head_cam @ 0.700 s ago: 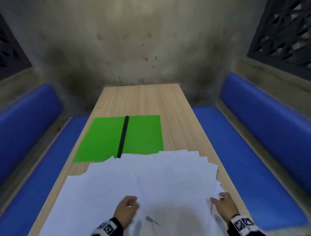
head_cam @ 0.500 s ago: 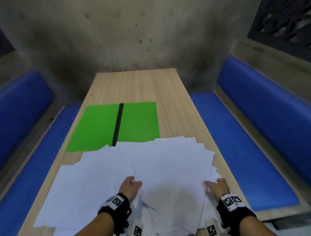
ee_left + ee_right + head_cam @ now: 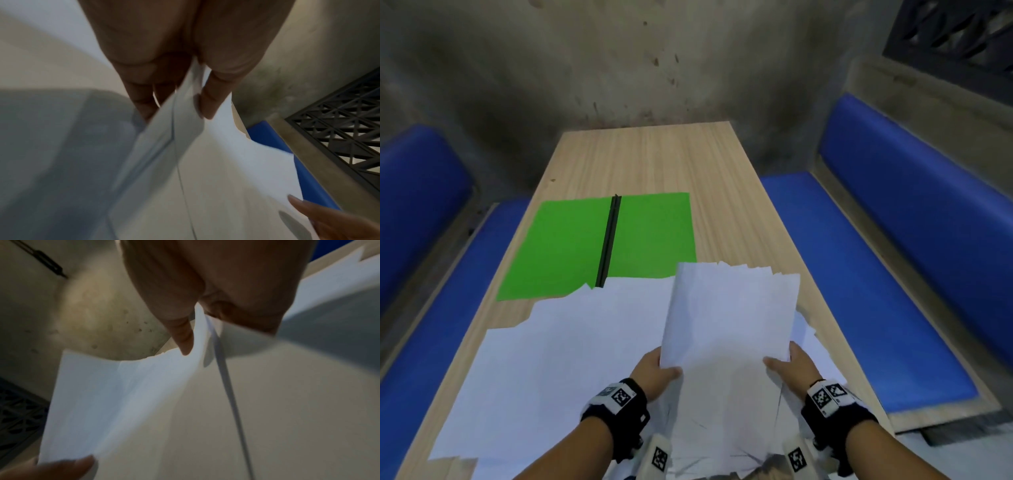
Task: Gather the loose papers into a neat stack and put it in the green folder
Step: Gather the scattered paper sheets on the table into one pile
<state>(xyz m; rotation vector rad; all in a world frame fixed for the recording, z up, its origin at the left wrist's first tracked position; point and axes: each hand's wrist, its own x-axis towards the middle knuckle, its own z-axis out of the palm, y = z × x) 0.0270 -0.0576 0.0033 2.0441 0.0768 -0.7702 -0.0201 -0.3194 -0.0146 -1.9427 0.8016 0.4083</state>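
Lifted now off the spread — both hands, left hand and right hand, pinch a sheaf of papers.

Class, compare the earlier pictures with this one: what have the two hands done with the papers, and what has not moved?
Both hands have taken hold of a bundle of sheets and raised it off the spread: the left hand pinches its left edge, the right hand its right edge. Earlier they lay flat on the pile. The other loose papers still lie scattered, and the open green folder stays in place on the table.

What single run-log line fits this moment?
left hand: grips white paper bundle | right hand: grips bundle | loose white sheets: on wooden table | green folder: open, unfilled
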